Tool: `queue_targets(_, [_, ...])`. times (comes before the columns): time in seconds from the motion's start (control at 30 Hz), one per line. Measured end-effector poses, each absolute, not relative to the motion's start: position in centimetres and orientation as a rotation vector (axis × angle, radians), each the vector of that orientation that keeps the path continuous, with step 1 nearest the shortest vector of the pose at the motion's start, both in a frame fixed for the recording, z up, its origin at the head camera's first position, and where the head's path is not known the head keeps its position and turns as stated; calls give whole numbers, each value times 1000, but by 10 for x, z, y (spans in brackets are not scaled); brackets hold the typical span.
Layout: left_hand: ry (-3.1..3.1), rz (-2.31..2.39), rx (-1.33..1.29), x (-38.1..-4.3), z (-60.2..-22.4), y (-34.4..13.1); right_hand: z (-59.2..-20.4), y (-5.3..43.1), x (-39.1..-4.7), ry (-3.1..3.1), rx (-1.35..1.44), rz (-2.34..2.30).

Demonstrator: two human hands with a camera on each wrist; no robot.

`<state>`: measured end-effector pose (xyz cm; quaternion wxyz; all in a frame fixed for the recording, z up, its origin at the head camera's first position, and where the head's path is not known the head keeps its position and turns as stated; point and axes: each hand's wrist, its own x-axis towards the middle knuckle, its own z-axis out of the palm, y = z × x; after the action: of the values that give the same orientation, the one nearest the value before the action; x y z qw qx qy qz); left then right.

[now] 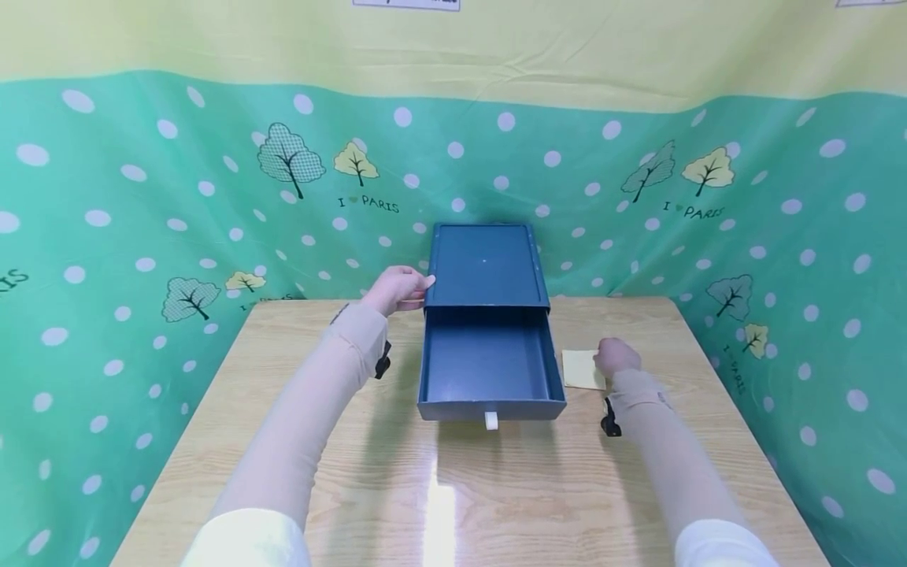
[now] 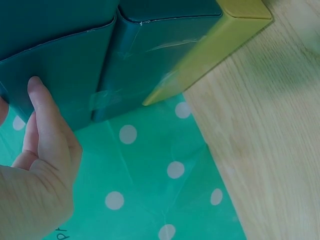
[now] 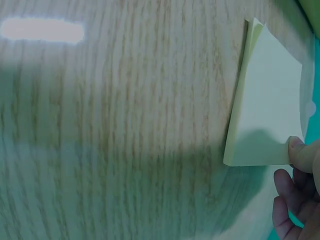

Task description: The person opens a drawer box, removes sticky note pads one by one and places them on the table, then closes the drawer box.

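Observation:
A dark blue drawer cabinet (image 1: 485, 264) stands at the back middle of the table, its top drawer (image 1: 489, 362) pulled out towards me. A white tab (image 1: 491, 420) sits on the drawer's front. My left hand (image 1: 398, 290) touches the cabinet's left side; in the left wrist view its extended fingers (image 2: 47, 112) lie against that side. Right of the drawer, my right hand (image 1: 616, 357) pinches the near corner of a pale yellow sticky note pad (image 3: 267, 110) between thumb and fingers. The pad is on or just above the table; I cannot tell which.
Below the blue section the cabinet has a yellow section (image 2: 210, 50). The wooden table (image 1: 283, 472) bears a bright light reflection in front of the drawer. A green dotted curtain (image 1: 212, 189) closes off the back and both sides.

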<state>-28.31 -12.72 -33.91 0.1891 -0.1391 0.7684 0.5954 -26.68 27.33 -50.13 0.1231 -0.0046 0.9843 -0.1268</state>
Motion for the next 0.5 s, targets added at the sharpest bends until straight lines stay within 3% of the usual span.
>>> queue_targets(0.5, [2158,1686,-397,-282,-341,-128,-514,280,-265,2784,65,-535])
